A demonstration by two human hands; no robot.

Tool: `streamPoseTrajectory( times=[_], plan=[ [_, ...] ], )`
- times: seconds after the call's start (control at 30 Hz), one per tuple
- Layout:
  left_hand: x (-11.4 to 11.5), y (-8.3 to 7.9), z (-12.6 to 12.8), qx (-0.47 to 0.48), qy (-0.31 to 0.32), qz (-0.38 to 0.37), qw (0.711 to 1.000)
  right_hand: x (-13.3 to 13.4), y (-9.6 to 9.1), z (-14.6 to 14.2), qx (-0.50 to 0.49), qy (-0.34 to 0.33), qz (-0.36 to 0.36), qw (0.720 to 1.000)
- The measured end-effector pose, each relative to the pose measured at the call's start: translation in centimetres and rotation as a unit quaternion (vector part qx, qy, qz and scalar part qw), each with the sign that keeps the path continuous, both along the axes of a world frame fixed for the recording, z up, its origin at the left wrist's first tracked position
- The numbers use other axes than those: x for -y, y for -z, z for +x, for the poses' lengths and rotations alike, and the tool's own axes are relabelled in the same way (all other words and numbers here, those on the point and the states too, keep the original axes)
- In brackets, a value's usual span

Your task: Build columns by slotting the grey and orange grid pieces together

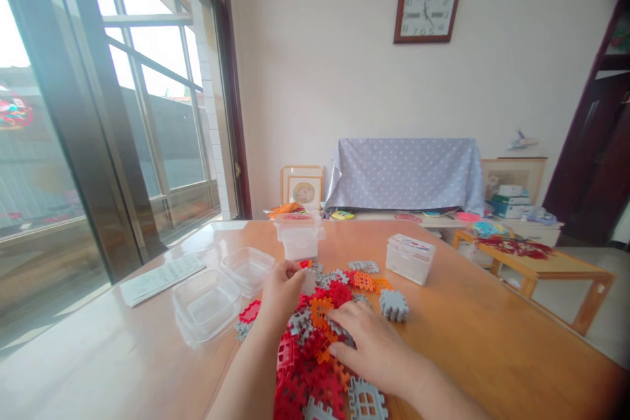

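Observation:
My left hand [283, 292] is closed in a pinch over the far left side of a pile of plastic interlocking building blocks [315, 341]. A flat pale grey block [309, 282] shows at its fingertips. My right hand [369, 335] rests on the right of the pile, fingers apart and touching the blocks, with none gripped that I can see. The pieces are red, orange and grey with notched edges, some with window grids. A small stack of grey blocks [394, 306] stands right of the pile.
Clear open containers [207, 302] and a printed sheet [162, 280] lie on the left of the wooden table [472, 341]. A clear tub [300, 236] stands behind the pile, a lidded clear box [410, 259] at the right. Beyond is a low wooden stool [536, 262].

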State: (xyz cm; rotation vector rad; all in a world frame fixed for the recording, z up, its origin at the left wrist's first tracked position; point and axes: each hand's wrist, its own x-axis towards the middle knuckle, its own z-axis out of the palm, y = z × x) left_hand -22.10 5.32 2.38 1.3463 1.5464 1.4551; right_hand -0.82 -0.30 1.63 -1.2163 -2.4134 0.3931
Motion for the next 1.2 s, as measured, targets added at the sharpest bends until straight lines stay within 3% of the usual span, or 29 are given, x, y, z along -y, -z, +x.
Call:
streamPoseTrajectory(
  times=[0.1, 0.27, 0.57, 0.73, 0.9, 1.03, 1.2],
  plan=[
    [0.3, -0.7, 0.3, 0.099, 0.025, 0.023, 0.995, -0.1, -0.4, -0.1, -0.034, 0.015, 0.021, 0.999],
    [1.2, -1.1, 2.1, 0.198, 0.096, -0.014, 0.975, -1.1, -0.6, 0.5, -0.147, 0.100, 0.073, 0.981],
    [2.7, -0.7, 6.4, 0.261, 0.206, -0.034, 0.942, -2.2, -0.3, 1.4, -0.214, 0.130, 0.090, 0.964],
    [3.2, -0.8, 6.9, 0.255, 0.240, -0.045, 0.936, -2.7, -1.0, 2.6, -0.211, 0.125, 0.082, 0.966],
    [2.9, -0.8, 6.3, 0.192, 0.216, -0.052, 0.956, -5.0, -1.2, 7.6, -0.195, 0.143, 0.049, 0.969],
    [2.5, -0.6, 5.7, 0.157, 0.187, -0.053, 0.968, -6.7, -0.3, 11.6, -0.199, 0.159, -0.018, 0.967],
    [2.5, -0.7, 5.4, 0.129, 0.185, -0.040, 0.973, -7.5, 1.1, 13.0, -0.153, 0.155, -0.052, 0.975]
  ],
)
